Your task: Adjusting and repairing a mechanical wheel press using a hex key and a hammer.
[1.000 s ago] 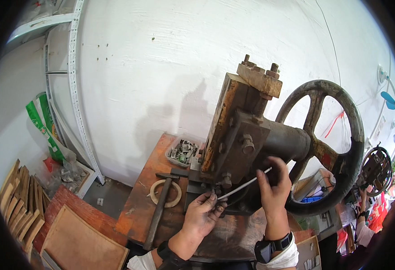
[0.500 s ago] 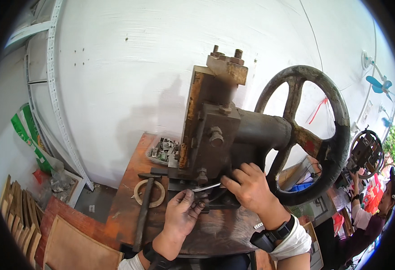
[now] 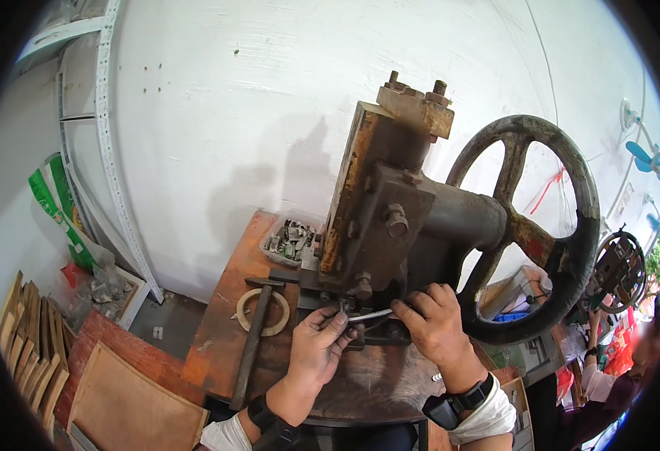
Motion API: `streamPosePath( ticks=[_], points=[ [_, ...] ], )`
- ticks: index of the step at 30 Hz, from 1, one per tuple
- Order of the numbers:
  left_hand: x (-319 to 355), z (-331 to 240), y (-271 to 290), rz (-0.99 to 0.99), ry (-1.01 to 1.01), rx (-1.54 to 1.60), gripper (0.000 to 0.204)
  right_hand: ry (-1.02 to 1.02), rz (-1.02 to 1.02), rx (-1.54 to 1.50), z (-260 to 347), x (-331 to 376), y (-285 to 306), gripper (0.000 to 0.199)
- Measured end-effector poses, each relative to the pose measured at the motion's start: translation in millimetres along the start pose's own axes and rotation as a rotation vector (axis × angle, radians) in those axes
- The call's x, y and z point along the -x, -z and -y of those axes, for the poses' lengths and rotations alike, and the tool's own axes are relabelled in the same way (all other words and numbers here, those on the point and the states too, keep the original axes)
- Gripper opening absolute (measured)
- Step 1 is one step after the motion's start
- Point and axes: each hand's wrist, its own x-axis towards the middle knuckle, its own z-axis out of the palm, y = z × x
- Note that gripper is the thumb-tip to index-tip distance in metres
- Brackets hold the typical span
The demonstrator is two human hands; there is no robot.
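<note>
A dark iron hand press (image 3: 390,255) with a large spoked handwheel (image 3: 587,240) stands on a worn wooden bench (image 3: 217,331). In front of its lower die area, my right hand (image 3: 439,323) pinches one end of a slim silver metal tool (image 3: 371,316), which points left. At the tool's other end is my left hand (image 3: 316,349), thumb and fingers closed just below the press head. A small dark piece seems to stand at those fingertips, too small to name. Left of this hand lie a hammer (image 3: 250,346) and a tan tape roll (image 3: 242,310), the handle crossing the roll.
A clear plastic box (image 3: 281,257) of small metal parts sits behind the hammer. At lower left are a wooden seat (image 3: 134,398) and stacked boards (image 3: 29,346). A white metal shelf (image 3: 112,150) rises at left. Another person (image 3: 608,383) works at far right by a second handwheel.
The view has shifted, so the press appears further right. My left fingers have risen toward the press head and meet the silver tool, which now looks straighter and more level.
</note>
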Motion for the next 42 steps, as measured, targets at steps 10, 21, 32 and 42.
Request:
streamPosePath(
  ticks=[10,21,32,42],
  points=[
    [-3,16,-10,-0.054,-0.088,0.019,0.018,-0.023,0.043,-0.012,-9,6,3,0.027],
    [-8,12,1,-0.014,-0.155,-0.166,0.014,-0.143,-0.133,-0.128,-4,18,-17,0.024],
    [-4,20,-10,-0.038,-0.309,-0.429,0.014,-0.195,-0.21,-0.13,-4,30,-26,0.012],
    [-11,25,0,-0.021,-0.385,-0.537,0.019,-0.226,-0.167,-0.118,-1,27,-16,0.026]
  ],
)
